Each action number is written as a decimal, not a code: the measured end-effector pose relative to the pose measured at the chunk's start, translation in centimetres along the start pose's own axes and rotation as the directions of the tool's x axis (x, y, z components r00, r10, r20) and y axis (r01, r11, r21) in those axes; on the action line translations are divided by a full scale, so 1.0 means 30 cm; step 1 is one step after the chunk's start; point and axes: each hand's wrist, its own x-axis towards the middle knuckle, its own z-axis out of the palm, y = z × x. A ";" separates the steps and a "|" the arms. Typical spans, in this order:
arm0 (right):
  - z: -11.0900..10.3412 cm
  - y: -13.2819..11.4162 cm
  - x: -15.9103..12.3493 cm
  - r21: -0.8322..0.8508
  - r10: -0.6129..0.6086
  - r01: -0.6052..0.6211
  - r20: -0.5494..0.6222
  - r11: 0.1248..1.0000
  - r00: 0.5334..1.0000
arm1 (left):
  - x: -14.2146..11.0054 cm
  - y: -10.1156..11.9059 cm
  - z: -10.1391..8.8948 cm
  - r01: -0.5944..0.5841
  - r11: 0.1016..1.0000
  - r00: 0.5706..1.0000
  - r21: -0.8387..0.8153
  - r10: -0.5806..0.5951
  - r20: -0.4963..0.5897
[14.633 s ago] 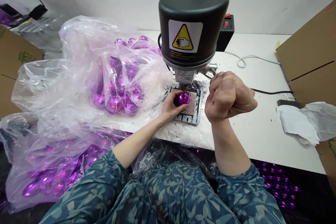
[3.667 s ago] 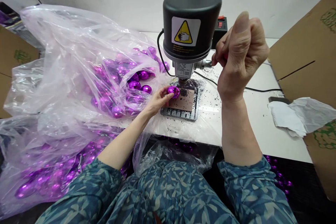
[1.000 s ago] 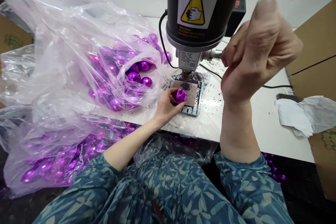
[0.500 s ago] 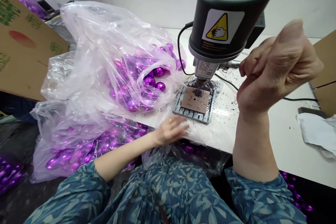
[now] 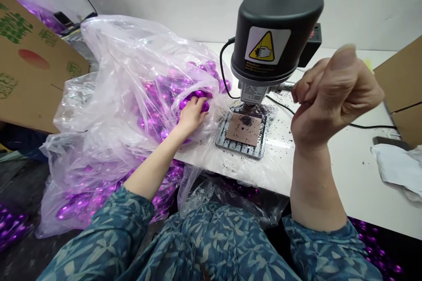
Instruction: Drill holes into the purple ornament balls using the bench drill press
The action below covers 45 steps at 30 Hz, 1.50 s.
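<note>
My left hand (image 5: 194, 112) reaches into the mouth of a clear plastic bag (image 5: 115, 61). Its fingers and thumb close around a shiny purple ball (image 5: 205, 106), with many more such balls about it. My right hand (image 5: 336, 92) is raised beside a black drill press (image 5: 277, 30), fist closed on its lever (image 5: 286, 86); most of the grip is hidden by the hand. Below the drill head, a brown square plate (image 5: 244, 131) with a small hole lies on the slotted metal base (image 5: 224, 144). Dark shavings cover part of both.
A printed cardboard box (image 5: 39, 66) stands at the left, another box (image 5: 405, 79) at the right. White paper (image 5: 395, 167) lies on the white table (image 5: 343, 184). A black cable (image 5: 372, 126) runs behind my right arm. Purple balls in plastic hang below the table edge.
My left hand has moved from the front of the drill base up and left into the bag, onto the balls. My right hand stays at the lever. The view has shifted slightly.
</note>
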 end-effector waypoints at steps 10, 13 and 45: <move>0.024 -0.015 -0.002 -0.029 -0.002 0.000 -0.061 1.000 0.998 | -0.075 0.073 0.094 0.156 0.046 0.986 -0.987 0.048 0.158; 0.017 -0.018 -0.008 -0.074 0.021 -0.024 -0.045 0.997 0.999 | -0.061 0.100 0.169 0.198 -0.026 0.980 -0.980 0.007 0.198; 0.012 -0.029 -0.008 -0.114 0.012 -0.014 -0.022 0.993 1.000 | -0.023 0.153 0.377 -0.139 0.279 0.976 -0.950 0.203 -0.083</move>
